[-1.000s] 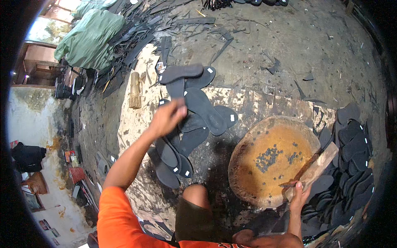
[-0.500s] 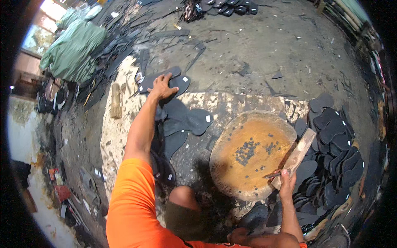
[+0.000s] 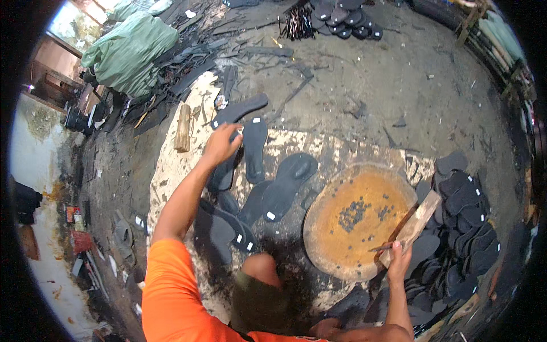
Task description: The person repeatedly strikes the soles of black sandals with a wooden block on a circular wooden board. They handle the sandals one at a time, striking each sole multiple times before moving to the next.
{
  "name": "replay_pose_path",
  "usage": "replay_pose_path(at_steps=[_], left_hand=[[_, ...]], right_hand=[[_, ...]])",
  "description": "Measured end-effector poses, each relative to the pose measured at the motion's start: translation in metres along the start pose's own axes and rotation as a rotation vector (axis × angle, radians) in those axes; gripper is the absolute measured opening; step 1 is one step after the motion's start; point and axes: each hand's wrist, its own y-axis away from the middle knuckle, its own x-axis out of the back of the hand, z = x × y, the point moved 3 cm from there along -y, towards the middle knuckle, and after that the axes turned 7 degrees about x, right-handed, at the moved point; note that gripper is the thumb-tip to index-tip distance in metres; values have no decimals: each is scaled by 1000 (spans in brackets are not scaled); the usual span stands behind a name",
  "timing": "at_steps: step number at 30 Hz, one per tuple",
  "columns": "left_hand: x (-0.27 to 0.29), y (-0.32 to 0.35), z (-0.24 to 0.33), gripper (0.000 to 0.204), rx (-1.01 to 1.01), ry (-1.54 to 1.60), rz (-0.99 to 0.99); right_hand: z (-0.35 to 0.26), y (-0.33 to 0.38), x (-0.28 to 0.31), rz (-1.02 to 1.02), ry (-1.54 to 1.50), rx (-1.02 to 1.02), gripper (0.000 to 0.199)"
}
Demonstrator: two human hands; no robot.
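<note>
My left hand (image 3: pixel 221 143) is over the loose black shoe soles at the left, fingers stretched and apart. Beneath it lies one dark sole (image 3: pixel 224 172), partly hidden by the hand. A curved sole (image 3: pixel 242 109) lies just beyond the fingers, and another sole (image 3: pixel 255 149) with a white label is to their right. My right hand (image 3: pixel 399 260) is closed around a rough wooden block (image 3: pixel 417 220) and a thin dark pointed tool (image 3: pixel 383 247). Both are at the right rim of a round wooden board (image 3: pixel 319 245), where small black bits (image 3: pixel 354 213) are scattered.
Many black soles (image 3: pixel 464 228) are heaped at the right, with more soles (image 3: pixel 345 17) at the far side. A short wooden log (image 3: pixel 183 128) lies on the pale sheet at left. Beyond are dark scraps (image 3: pixel 194 74) and a green sack (image 3: pixel 131 54). My knee (image 3: pixel 261 268) is in front.
My left hand has drawn back toward me from the farther soles, which now lie apart at different angles. The labelled sole nearby has turned. The right hand keeps its hold; the view has shifted.
</note>
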Motion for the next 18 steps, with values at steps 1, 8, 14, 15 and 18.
replay_pose_path(at_steps=[1,8,14,15,18], left_hand=[[-10,-28,-19,48,149,-84,-77],[-67,-97,-62,77,539,-332,-298],[-18,-68,-61,32,173,-87,209],[-8,-62,-19,30,92,155,274],[10,-11,44,43,-211,176,237]], right_hand=[[0,-2,-1,3,-20,2,53],[18,2,12,66,-3,86,49],[15,10,14,160,161,21,56],[10,13,18,188,169,-2,62],[-11,9,6,52,21,-39,58]])
